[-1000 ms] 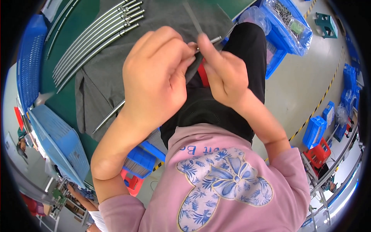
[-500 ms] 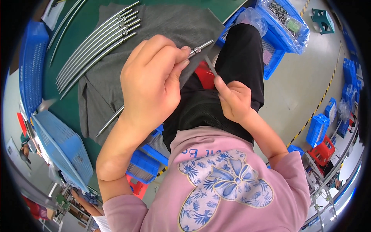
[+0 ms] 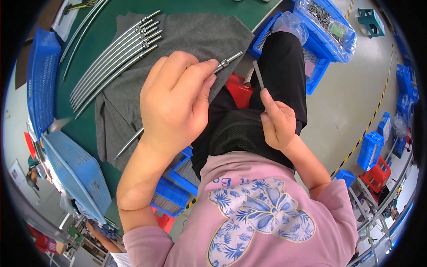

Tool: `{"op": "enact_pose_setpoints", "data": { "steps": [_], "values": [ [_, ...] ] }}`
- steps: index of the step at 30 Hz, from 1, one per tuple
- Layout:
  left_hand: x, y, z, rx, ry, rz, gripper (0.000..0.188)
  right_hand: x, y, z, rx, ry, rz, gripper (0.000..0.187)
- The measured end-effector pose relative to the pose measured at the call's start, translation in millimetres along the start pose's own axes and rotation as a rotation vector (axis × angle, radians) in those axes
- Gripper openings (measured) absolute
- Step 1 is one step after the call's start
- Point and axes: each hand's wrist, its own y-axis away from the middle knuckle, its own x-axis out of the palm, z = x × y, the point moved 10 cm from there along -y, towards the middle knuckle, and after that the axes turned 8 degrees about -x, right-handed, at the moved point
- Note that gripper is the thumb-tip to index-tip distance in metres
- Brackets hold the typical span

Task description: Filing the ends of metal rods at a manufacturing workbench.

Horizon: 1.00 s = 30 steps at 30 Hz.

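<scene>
My left hand point(image 3: 175, 95) pinches a shiny metal rod point(image 3: 229, 58) near its collared end. The rod's middle is hidden by the hand, and its other end shows below the wrist, over the grey cloth point(image 3: 120, 118). In my right hand point(image 3: 279, 120) is a thin, flat grey strip point(image 3: 258, 74), perhaps a file, gripped between thumb and fingers and pointing up. Strip and rod are apart. Several similar metal rods point(image 3: 111, 55) lie side by side on the cloth at the upper left, their collared ends at the upper right.
The cloth covers part of a green table point(image 3: 195, 6). Blue baskets point(image 3: 43, 84) stand along its left side. A blue bin of small metal parts point(image 3: 322, 18) is at the upper right. A red stool point(image 3: 240, 91) shows beyond my lap. Another person's arm point(image 3: 103, 238) appears at lower left.
My right hand has drawn the flat strip rightward, away from the rod's end. The left hand still holds the rod, now slightly lower in view.
</scene>
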Motion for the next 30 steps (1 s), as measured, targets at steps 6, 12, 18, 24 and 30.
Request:
{"op": "enact_pose_setpoints", "data": {
  "steps": [6,12,18,24,30],
  "values": [
    [-3,-3,1,-0.07,0.047,-0.056,0.024,0,-6,-6,0.113,0.023,-0.004,0.063],
    [7,0,4,-0.117,0.028,0.004,0.022,-3,-12,-2,0.092,0.021,-0.001,0.062],
    [3,-1,2,-0.081,0.061,-0.012,0.016,-6,-14,6,0.04,0.015,-0.022,0.062],
    [3,-1,4,-0.084,0.072,-0.024,0.017,-6,-14,2,0.103,0.004,-0.03,0.061],
    [3,0,-6,-0.01,-0.021,-0.044,0.021,-3,-14,-9,0.173,-0.016,-0.027,0.061]
  ]
}}
